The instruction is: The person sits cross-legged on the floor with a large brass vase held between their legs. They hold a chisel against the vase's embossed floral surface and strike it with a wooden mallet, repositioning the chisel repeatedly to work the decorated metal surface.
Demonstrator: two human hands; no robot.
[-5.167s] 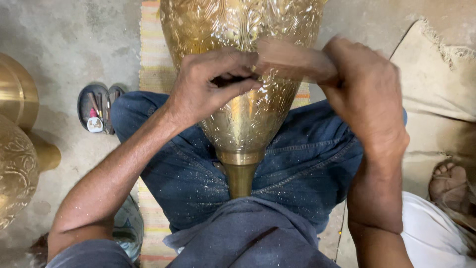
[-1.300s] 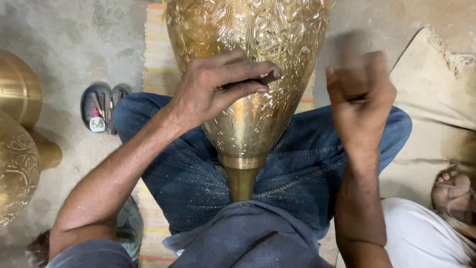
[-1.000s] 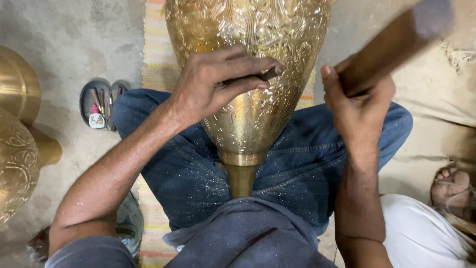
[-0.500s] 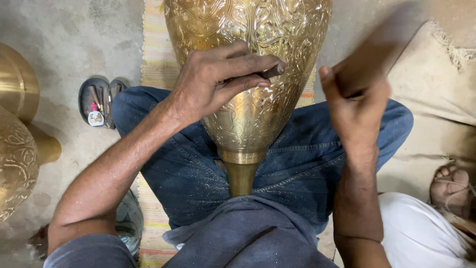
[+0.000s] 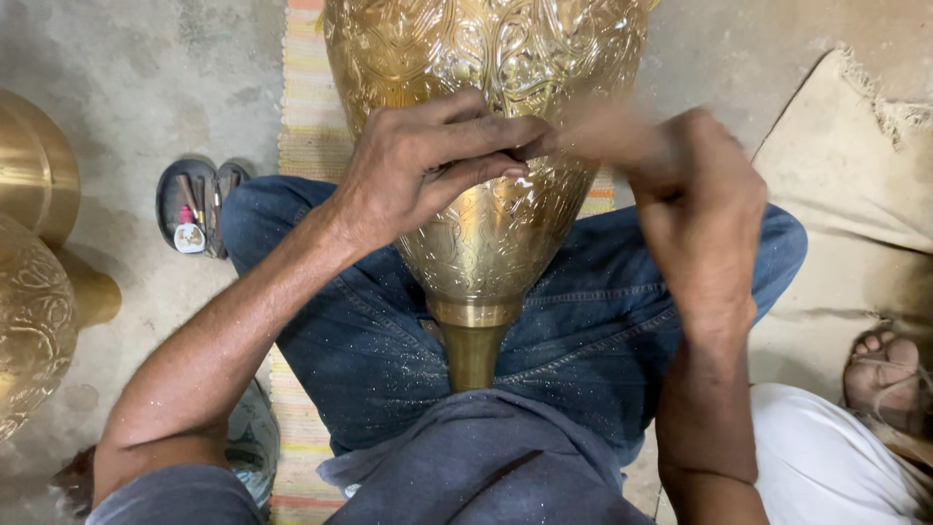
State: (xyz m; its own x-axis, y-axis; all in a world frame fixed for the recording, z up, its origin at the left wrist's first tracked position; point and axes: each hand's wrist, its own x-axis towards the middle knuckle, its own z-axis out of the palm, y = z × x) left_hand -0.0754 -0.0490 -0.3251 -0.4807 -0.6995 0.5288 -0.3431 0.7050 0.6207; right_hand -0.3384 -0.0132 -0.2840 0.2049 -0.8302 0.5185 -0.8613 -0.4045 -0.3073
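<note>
A large engraved brass vase [image 5: 486, 117] lies between my crossed legs in blue jeans, its narrow foot [image 5: 473, 352] pointing at me. My left hand [image 5: 428, 165] rests on the vase's belly and pinches a small dark chisel [image 5: 533, 151] against the metal. My right hand [image 5: 695, 209] grips a wooden mallet [image 5: 612, 136], which is blurred and down at the chisel's end. Fine metal dust speckles my jeans and forearm.
Two more brass vessels [image 5: 34, 282] stand at the left edge on the concrete floor. A small dark tray of tools [image 5: 194, 206] sits left of my knee. A striped mat [image 5: 301, 107] lies under me. A beige cushion [image 5: 855, 224] and another person's bare foot [image 5: 880, 365] are on the right.
My right hand has swung the mallet down from its raised position at the upper right onto the chisel. My left hand has kept the chisel on the vase.
</note>
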